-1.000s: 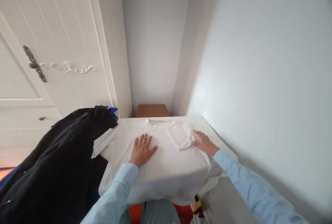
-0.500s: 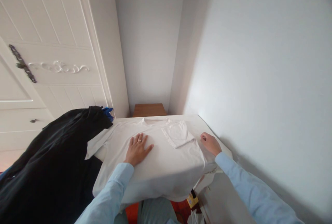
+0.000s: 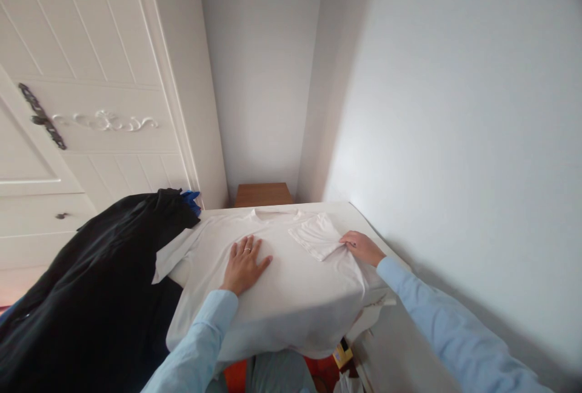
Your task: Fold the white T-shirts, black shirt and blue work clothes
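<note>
A white T-shirt (image 3: 291, 284) is spread over a white tabletop, its collar toward the far edge and its lower part hanging over the near edge. Its right sleeve (image 3: 316, 235) is folded inward onto the chest, while the left sleeve lies outward near a black garment. My left hand (image 3: 245, 265), a ring on one finger, rests flat on the shirt with fingers spread. At the shirt's right side, my right hand (image 3: 362, 247) pinches the fabric by the folded sleeve.
Black clothing (image 3: 91, 284) is heaped at the left, with a bit of blue cloth behind it. A white wardrobe (image 3: 104, 65) stands beyond. Behind the table (image 3: 354, 217) is a brown wooden piece (image 3: 264, 194). A wall rises on the right, and a yellow box (image 3: 342, 355) is below.
My right hand has moved left and taken hold of the shirt's fabric by the folded sleeve. My left hand stays flat on the shirt. The view has shifted slightly.
</note>
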Available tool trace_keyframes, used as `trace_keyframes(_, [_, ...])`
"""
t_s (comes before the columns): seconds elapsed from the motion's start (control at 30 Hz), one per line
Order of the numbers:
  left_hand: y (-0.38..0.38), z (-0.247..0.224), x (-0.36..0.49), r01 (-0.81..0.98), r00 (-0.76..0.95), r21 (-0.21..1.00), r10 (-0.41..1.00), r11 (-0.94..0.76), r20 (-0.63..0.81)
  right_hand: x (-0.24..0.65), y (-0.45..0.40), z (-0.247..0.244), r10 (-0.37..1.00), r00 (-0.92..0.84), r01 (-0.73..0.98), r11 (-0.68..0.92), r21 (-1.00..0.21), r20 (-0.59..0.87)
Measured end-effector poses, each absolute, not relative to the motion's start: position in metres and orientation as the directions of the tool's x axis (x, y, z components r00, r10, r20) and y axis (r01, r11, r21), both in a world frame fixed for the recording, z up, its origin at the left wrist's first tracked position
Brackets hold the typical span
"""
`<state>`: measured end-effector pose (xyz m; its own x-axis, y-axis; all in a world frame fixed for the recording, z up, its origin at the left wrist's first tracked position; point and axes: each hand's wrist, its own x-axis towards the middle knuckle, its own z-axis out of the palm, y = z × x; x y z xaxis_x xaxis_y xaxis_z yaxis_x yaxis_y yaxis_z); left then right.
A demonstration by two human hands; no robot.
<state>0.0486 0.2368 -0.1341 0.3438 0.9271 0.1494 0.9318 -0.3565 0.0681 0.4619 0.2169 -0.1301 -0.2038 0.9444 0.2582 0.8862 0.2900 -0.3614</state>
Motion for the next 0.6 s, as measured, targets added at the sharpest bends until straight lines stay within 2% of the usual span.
trace_keyframes(0.2, [0.237,-0.135,0.049,0.927,0.351,0.083,0.923,-0.367,0.161,0.448,0.244,-0.121,0.945,-0.145,0.892,0.254,-0.375,0.295])
trace_keyframes(0.43, [0.235,-0.132,0.049,0.928,0.338,0.112,0.930,-0.354,0.142,0.408,0.310,-0.143,0.968,-0.094,0.958,0.151,-0.243,0.231])
trace_keyframes(0.6, [0.231,-0.132,0.050,0.919,0.336,0.174,0.934,-0.353,0.122,0.407,0.318,-0.167,0.976,-0.070,0.987,0.098,-0.127,0.205])
